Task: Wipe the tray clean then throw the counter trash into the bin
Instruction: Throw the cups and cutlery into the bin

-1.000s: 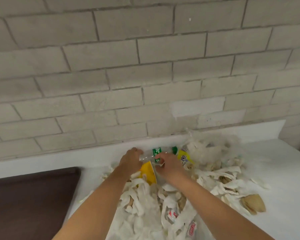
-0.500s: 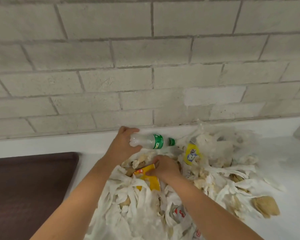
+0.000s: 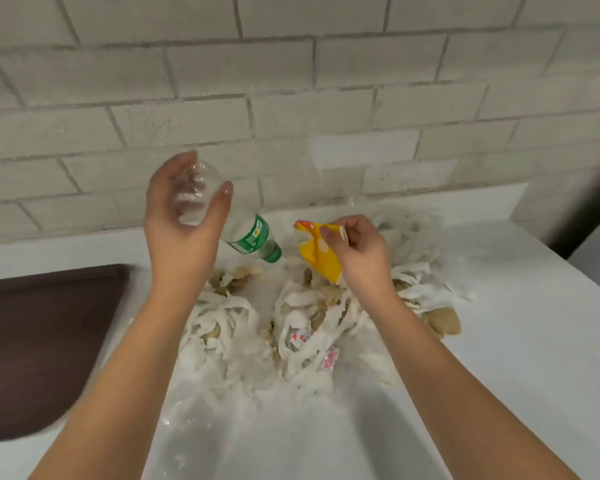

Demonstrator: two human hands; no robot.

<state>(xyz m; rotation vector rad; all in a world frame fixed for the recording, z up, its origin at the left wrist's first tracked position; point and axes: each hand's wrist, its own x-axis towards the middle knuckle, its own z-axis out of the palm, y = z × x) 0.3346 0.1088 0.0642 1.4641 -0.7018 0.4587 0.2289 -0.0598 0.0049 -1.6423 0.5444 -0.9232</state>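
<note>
My left hand (image 3: 181, 230) grips a clear plastic bottle (image 3: 246, 233) with a green label and green cap, lifted above the counter with the cap end tilted down to the right. My right hand (image 3: 357, 254) pinches a yellow wrapper (image 3: 317, 252), raised over the trash pile. The pile (image 3: 291, 327) of torn white paper strips, small wrappers and brownish scraps lies on the white counter (image 3: 520, 358) below both hands. The dark brown tray (image 3: 39, 341) lies on the counter at the left. No bin is in view.
A pale brick wall (image 3: 291, 98) rises directly behind the counter. A brown scrap (image 3: 444, 322) sits at the pile's right edge. The counter's right end drops off near a dark gap at the far right.
Both hands have risen off the pile: the left lifted the bottle and tilted it cap-down, the right pulled the yellow wrapper up out of the paper strips.
</note>
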